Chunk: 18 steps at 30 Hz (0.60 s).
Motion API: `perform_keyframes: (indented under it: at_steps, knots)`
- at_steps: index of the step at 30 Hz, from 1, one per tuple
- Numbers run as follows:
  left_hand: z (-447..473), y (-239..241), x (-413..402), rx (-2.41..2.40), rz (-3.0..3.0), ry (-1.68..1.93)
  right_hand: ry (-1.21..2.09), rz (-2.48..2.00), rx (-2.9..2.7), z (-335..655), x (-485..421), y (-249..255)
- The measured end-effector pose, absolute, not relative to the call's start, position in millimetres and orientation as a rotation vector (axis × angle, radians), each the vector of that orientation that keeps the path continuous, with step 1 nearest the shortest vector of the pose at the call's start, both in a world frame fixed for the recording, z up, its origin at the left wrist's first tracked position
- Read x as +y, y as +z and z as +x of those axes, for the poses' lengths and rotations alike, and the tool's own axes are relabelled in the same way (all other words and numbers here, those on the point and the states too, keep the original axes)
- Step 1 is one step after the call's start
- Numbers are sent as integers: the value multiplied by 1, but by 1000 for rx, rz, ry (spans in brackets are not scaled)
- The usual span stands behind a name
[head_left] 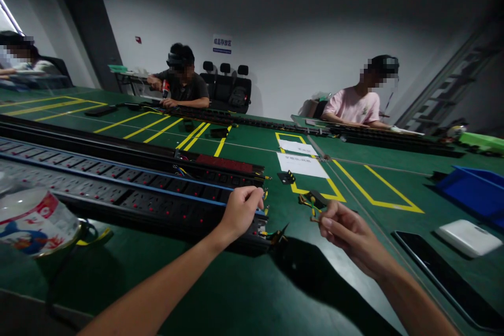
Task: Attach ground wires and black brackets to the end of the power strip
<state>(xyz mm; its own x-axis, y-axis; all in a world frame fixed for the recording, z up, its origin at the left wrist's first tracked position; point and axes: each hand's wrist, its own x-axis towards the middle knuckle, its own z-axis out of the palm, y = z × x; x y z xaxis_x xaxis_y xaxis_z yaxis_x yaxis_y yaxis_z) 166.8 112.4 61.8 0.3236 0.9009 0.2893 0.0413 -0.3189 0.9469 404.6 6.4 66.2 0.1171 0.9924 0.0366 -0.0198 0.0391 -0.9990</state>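
Observation:
My left hand (242,212) is closed over the near end of a long black power strip (165,210) with red-lit points along its sockets. Its curled fingers hide whatever lies between them. To the right, my right hand (346,233) pinches the end of a thin wire. A yellow-green wire (313,207) shows just beyond those fingertips, beside a small black part (317,198) on the table. Short yellow-green leads (266,233) stick out of the strip's end, close to my left hand. Further black strips (224,164) lie parallel behind it.
A printed paper tub (37,223) stands at the left. A phone (444,273), a white case (468,238) and a blue bin (472,191) are at the right. White papers (301,164) lie ahead. Across the green table sit several people, one holding a red power drill (165,88).

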Motion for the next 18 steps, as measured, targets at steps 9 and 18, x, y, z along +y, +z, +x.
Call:
perform_keyframes:
  at_steps: [9,18]
  knots:
    - [166,62,110,888,1710,1129,1227,-1184,-1067,400,5,65]
    - [168,72,81,612,2060,1014,1358,-1164,-1224,396,7,60]
